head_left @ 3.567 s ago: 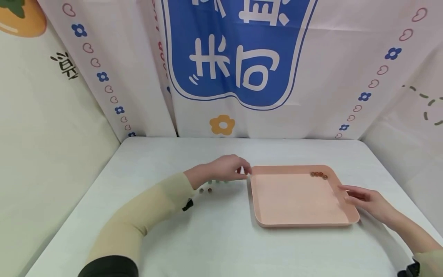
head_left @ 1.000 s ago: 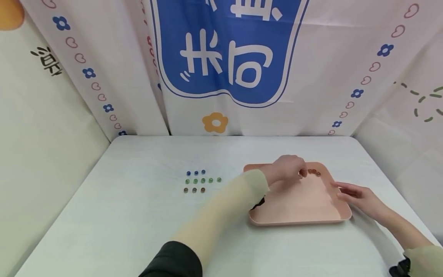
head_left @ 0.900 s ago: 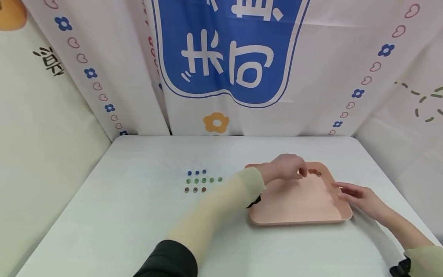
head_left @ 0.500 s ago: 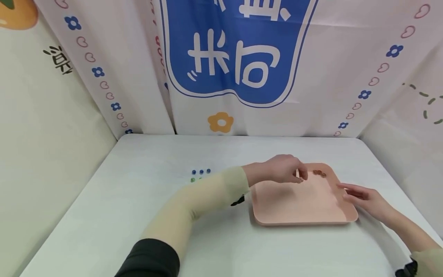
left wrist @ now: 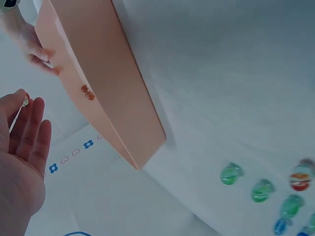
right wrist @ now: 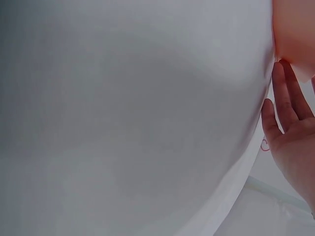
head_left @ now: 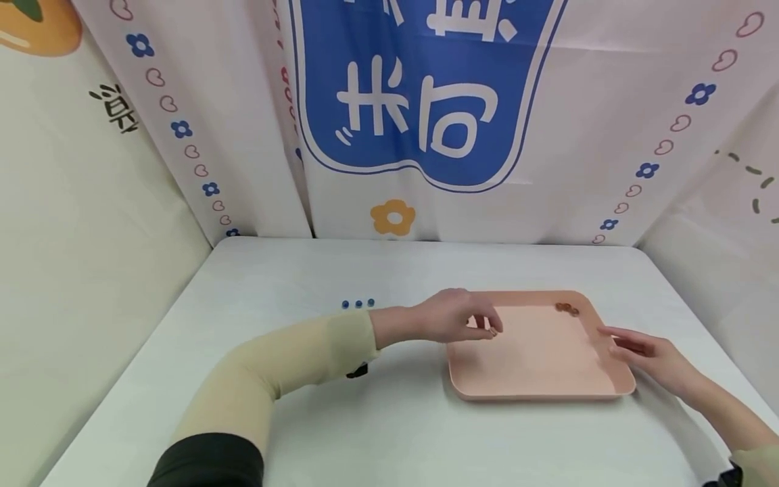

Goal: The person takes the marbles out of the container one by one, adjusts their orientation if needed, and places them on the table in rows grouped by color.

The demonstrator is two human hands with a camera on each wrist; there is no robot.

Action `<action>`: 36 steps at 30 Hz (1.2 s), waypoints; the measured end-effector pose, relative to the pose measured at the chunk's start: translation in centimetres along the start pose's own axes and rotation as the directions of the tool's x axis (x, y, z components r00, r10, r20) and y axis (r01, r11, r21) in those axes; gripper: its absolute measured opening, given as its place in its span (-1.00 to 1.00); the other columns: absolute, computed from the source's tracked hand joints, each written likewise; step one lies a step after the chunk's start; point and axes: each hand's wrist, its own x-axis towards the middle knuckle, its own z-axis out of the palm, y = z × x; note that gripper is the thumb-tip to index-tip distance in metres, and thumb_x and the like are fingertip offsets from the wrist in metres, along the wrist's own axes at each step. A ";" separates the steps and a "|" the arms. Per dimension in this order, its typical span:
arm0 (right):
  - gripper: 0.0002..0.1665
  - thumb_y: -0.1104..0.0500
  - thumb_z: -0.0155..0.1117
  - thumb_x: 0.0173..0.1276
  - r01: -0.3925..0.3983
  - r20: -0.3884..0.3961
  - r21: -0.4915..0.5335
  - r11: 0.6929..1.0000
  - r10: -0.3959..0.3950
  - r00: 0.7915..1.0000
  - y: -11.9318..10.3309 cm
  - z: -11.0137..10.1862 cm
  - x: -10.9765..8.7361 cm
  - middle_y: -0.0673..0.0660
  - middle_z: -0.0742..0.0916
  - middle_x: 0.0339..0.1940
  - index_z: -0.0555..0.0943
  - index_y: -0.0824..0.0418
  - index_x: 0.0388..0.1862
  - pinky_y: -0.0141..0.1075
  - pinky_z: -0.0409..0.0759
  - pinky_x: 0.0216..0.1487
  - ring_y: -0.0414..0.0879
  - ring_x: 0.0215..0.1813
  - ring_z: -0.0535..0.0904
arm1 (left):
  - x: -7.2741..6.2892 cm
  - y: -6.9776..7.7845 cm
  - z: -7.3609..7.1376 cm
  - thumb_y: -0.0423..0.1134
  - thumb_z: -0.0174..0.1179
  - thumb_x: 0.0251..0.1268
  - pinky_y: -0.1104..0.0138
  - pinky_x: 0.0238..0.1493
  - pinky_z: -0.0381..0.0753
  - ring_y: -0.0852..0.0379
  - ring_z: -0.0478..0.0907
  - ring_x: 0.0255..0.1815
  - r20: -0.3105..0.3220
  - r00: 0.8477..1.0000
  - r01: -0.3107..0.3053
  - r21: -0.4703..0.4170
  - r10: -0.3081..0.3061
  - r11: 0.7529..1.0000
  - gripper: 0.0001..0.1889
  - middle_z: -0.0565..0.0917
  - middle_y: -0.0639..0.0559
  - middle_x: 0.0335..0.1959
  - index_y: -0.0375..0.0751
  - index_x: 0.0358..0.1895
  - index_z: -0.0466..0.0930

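Note:
My left hand (head_left: 453, 316) is over the left part of the pink tray (head_left: 541, 365). Its thumb and index finger pinch a small clear marble (left wrist: 26, 101) with a touch of orange. Three orange-brown marbles (head_left: 567, 308) lie together in the tray's back right corner. My right hand (head_left: 654, 358) rests against the tray's right rim, fingers extended; in the right wrist view its fingertips (right wrist: 279, 69) are at the tray wall.
Three blue marbles (head_left: 358, 304) sit in a row on the white table (head_left: 365, 419), left of the tray. Green marbles (left wrist: 230, 174) and a red-and-white marble (left wrist: 300, 181) show in the left wrist view; my left arm hides them from the head camera.
Four marbles were in the tray's corner 3.6 seconds ago; three lie there now. My left hand reached that corner, then drew back left with a marble. The right hand stays at the rim.

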 end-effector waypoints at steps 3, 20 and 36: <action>-0.40 0.11 0.26 0.41 0.009 0.000 -0.007 1.000 -0.009 1.000 0.1 0.1 -0.1 -0.12 0.59 0.15 0.43 0.46 0.29 -0.66 0.41 -0.14 -0.74 -0.03 0.30 | -1.5 0.0 -0.1 -0.23 0.27 0.33 0.56 -0.16 0.47 0.45 0.51 -0.21 -0.026 0.999 0.034 -0.053 -0.035 0.998 -0.81 0.63 0.29 -0.20 -0.04 -0.02 0.70; -0.42 0.11 0.26 0.42 0.033 -0.002 0.044 0.998 -0.033 0.999 0.4 -0.1 -0.2 -0.56 0.45 0.00 0.44 0.42 0.29 -0.67 0.41 -0.15 -0.71 -0.03 0.36 | -9.4 -2.7 -0.8 -0.40 0.32 0.23 0.47 -0.18 0.59 0.32 0.58 -0.22 -0.258 0.957 0.079 -0.198 -0.130 0.977 -0.82 0.68 0.14 -0.21 -0.15 -0.12 0.71; -0.37 0.06 0.22 0.44 0.012 0.023 0.040 0.999 -0.013 1.000 0.1 -0.3 -0.2 -0.56 0.45 0.01 0.40 0.46 0.31 -0.67 0.40 -0.14 -0.75 -0.02 0.30 | -12.6 -7.7 -1.5 -0.41 0.28 0.26 0.39 -0.09 0.58 0.24 0.57 -0.17 -0.203 0.953 0.190 -0.183 -0.226 0.964 -0.88 0.65 0.15 -0.24 -0.25 -0.15 0.71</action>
